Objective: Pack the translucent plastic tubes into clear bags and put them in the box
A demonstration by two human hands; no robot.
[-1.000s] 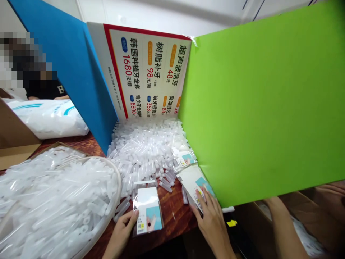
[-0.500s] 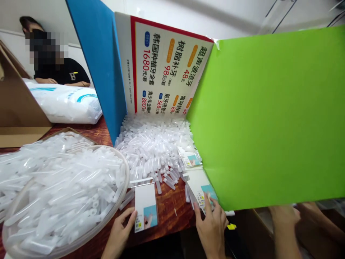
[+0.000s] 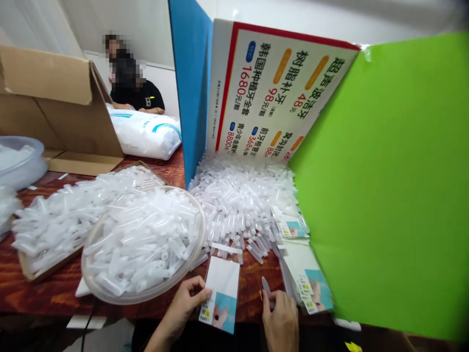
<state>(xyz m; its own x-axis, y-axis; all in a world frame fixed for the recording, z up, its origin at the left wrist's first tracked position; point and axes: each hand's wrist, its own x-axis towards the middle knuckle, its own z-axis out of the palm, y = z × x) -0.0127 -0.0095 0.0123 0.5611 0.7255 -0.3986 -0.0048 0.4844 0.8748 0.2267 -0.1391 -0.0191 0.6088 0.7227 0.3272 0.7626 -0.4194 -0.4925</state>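
Note:
My left hand (image 3: 185, 303) pinches the left edge of a small clear packet with a white and blue card (image 3: 222, 293), lying at the table's front edge. Just right of that packet, my right hand (image 3: 280, 320) is closed round a small clear plastic tube (image 3: 266, 287) that sticks up from the fingers. A stack of the same card packets (image 3: 306, 283) lies right of that hand, against the green board. Behind both hands spreads a heap of clear plastic tubes (image 3: 242, 200).
A round clear bowl (image 3: 146, 244) full of tubes sits at left, with a cardboard tray of tubes (image 3: 62, 220) beyond. Blue (image 3: 190, 83), printed (image 3: 278, 93) and green (image 3: 388, 181) boards wall the heap. A cardboard box (image 3: 58, 102), white bag (image 3: 146, 134) and another person (image 3: 134, 85) are at back left.
The view has swung left, so everything sits further right in the picture. My right hand left the card stack and now holds a tube. The other person's hands at the right have gone from view.

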